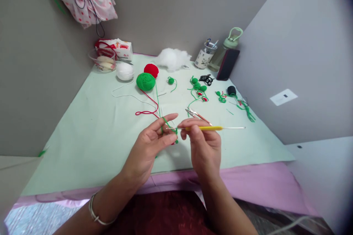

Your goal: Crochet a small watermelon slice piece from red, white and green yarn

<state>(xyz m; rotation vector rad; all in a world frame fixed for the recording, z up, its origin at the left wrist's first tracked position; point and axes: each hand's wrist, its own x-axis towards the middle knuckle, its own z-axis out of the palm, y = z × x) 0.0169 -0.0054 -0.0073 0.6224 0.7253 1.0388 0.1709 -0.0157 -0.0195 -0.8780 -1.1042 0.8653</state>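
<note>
My right hand pinches a yellow-handled crochet hook held level, its tip pointing left at my left hand. Green yarn is looped over my left fingers, which pinch a small green and red crochet piece near the hook's tip. The green strand runs back to a green yarn ball on the pale green table cover. A red strand lies beside it, leading toward a red yarn ball.
Small scissors lie just beyond my hands. Several small green crocheted pieces lie at the right. A white ball, stuffing, a glass bowl, tissue box, pen cup and bottle line the back.
</note>
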